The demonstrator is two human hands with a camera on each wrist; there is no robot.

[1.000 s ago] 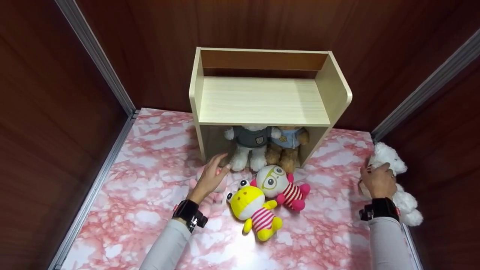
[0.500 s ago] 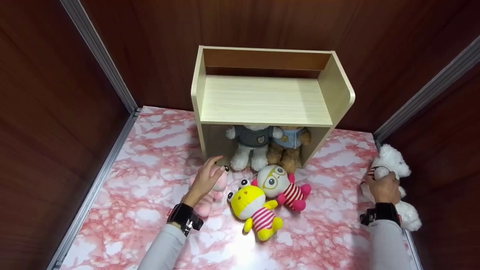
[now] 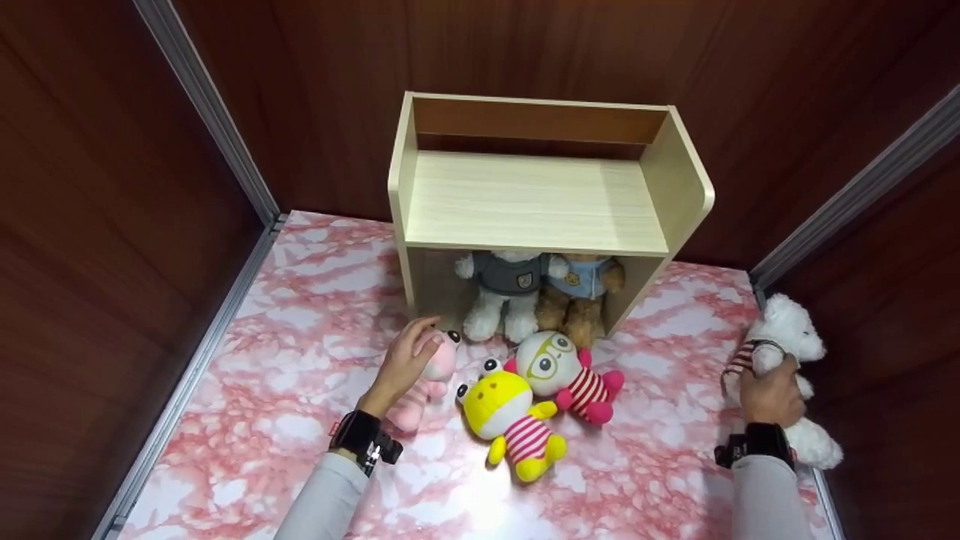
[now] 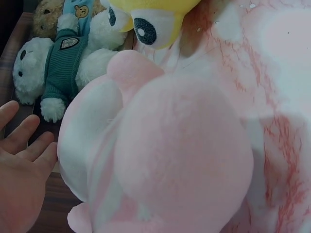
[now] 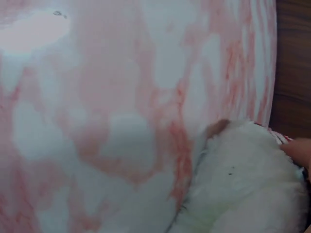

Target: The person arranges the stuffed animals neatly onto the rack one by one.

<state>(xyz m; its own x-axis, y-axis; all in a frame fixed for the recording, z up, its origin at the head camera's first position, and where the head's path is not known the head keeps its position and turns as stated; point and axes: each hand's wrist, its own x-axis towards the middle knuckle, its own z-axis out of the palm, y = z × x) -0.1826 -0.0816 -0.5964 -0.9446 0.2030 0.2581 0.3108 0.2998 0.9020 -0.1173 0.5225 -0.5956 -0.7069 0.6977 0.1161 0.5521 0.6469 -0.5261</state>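
Observation:
My left hand [image 3: 401, 367] lies along the head of a pink frog plush toy [image 3: 441, 358]. Up close in the left wrist view, its fingers [image 4: 36, 145] are extended beside the toy's pale face. On the far right, my right hand [image 3: 772, 394] grips a white teddy bear [image 3: 789, 324] in a striped shirt around its middle. The bear's fluffy white fur [image 5: 248, 174] fills the lower right of the right wrist view, a fingertip showing at its edge. Between the hands lie a yellow frog plush toy [image 3: 491, 405] and a plush toy with yellow glasses [image 3: 541, 367].
A pale wooden shelf [image 3: 532, 199] stands at the back. In its lower compartment sit a white teddy bear in a dark green sweater [image 3: 508, 276] and a brown teddy bear in light blue [image 3: 581, 281]. Dark wooden panels surround the pink marbled surface [image 3: 255, 390].
My left hand has drawn back and left over the pink frog, uncovering its face. My right hand has closed round the white bear and shifted slightly toward me, with the bear tilting.

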